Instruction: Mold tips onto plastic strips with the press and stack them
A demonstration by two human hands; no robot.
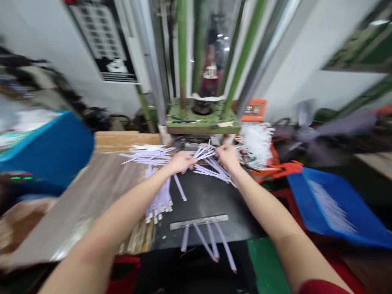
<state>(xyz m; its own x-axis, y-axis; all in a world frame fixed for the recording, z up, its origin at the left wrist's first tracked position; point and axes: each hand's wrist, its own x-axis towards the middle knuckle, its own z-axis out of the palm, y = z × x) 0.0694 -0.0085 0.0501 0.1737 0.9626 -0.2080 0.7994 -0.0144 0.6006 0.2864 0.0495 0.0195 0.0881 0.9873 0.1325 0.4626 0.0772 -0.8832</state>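
Both hands are over the far part of a dark work plate (211, 200), in front of a green press (203, 122). My left hand (183, 162) is closed on the left ends of some pale lilac strips (203, 153). At the right of these strips, my right hand (227, 156) has its fingers pinched together; what lies between them is too small to make out. More lilac strips (212, 172) lie below and between the hands. Near the plate's front edge, a metal bar (199, 221) has several strips hanging from it toward me.
Piles of strips (161, 196) lie left of the plate, beside a brown board (70, 196). White parts (257, 143) are heaped behind my right hand. A blue tray (361, 204) stands at the right, a blue bin (70, 143) at the left. Green and metal columns rise ahead.
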